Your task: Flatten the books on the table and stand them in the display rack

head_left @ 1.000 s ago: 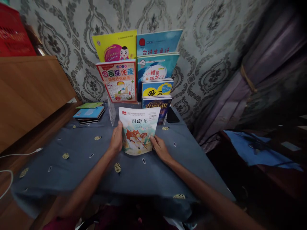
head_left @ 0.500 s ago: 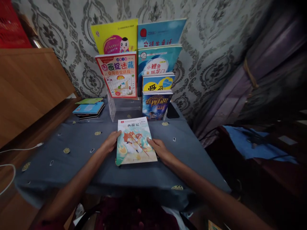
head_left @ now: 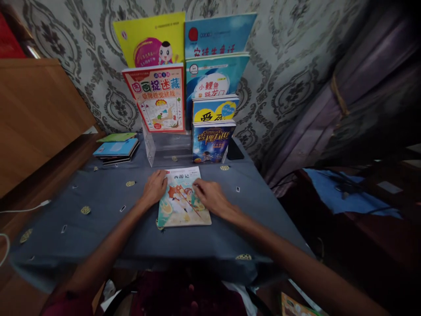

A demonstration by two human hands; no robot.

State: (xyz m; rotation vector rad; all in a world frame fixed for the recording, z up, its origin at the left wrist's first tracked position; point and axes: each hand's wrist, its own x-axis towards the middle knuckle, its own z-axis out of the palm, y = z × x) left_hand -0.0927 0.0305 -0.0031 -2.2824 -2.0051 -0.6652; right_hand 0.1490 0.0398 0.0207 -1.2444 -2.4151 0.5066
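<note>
A paperback book (head_left: 179,213) with a white and pale green illustrated cover lies face up on the cloth-covered table, its top edge toward the book stand. My left hand (head_left: 155,188) is at its upper left edge, fingers curled over the side. At the upper right edge my right hand (head_left: 212,197) is closed, thumb and fingers bent against the cover and hiding part of that border. Just beyond the book stands a clear acrylic book stand (head_left: 169,149) with books in tiers, among them a red-bordered picture book (head_left: 161,101) and a dark blue paperback (head_left: 210,142).
A small stack of thin books (head_left: 116,147) rests at the table's back left. Behind the stand's right side lies a dark flat object (head_left: 235,150). A white cable (head_left: 33,208) runs at the left, and a purple curtain (head_left: 305,118) hangs at the right.
The paperback has come down flatter onto the table. My right hand has moved left and in over its edge, and my left hand has shifted up toward its top corner.
</note>
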